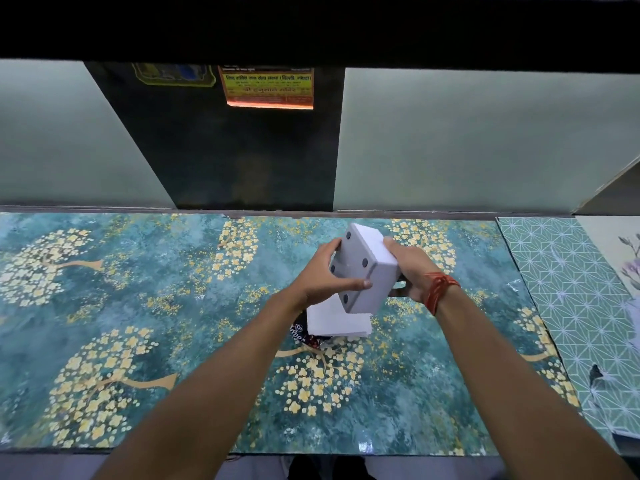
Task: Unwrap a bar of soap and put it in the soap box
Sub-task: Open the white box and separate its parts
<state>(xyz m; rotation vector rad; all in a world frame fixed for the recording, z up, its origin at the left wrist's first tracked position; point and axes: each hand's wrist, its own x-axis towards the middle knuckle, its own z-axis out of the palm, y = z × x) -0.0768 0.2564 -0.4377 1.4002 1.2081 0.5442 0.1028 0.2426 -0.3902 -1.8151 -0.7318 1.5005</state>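
Both my hands hold a white soap box (370, 268) above the middle of the table, tilted so its underside with dark round feet faces me. My left hand (323, 273) grips its left side with the thumb across the bottom. My right hand (410, 271), with red thread at the wrist, grips the right side. Below the box a white piece (337, 320), perhaps the box's other half, lies on the table. A dark printed soap wrapper (303, 336) pokes out from under it. Whether soap is inside the box is hidden.
The table carries a teal sheet with yellow flower trees (138, 306). A pale green geometric sheet (568, 289) lies at the right. A dark panel with stickers (242, 143) stands behind against the wall. The table's front edge runs along the bottom.
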